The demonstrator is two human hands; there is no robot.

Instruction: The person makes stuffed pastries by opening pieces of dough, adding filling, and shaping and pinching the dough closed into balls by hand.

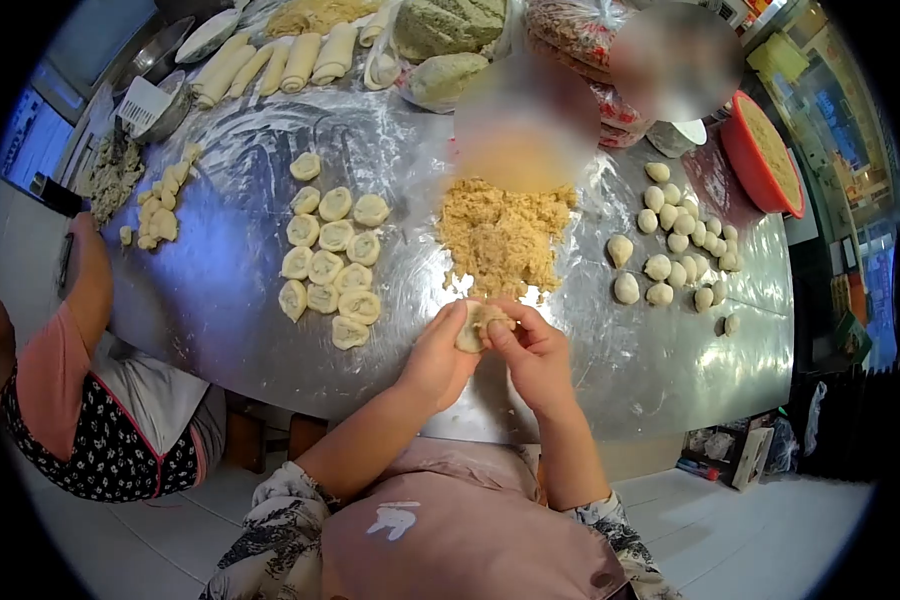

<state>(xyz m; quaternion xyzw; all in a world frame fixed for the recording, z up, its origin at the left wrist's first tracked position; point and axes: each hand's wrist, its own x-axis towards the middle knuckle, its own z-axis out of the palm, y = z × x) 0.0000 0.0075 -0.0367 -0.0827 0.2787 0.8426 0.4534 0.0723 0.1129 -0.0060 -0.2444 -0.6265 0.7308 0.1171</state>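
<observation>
Seen from a single camera worn on your head, the metal worktop (610, 405) spreads out before you, the view facing forward and steeply down. Your apron (450, 530) fills the bottom edge, nearest the lens, with your left hand (438, 352) and right hand (536, 358) close in, near the center. The wide lens bows the worktop's near edge, takes in a co-worker's sleeve (58, 375) at far left, and rounds off to black corners.

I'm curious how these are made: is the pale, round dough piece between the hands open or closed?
Open: crumbly tan filling shows uncovered on the pale, round dough piece.
</observation>
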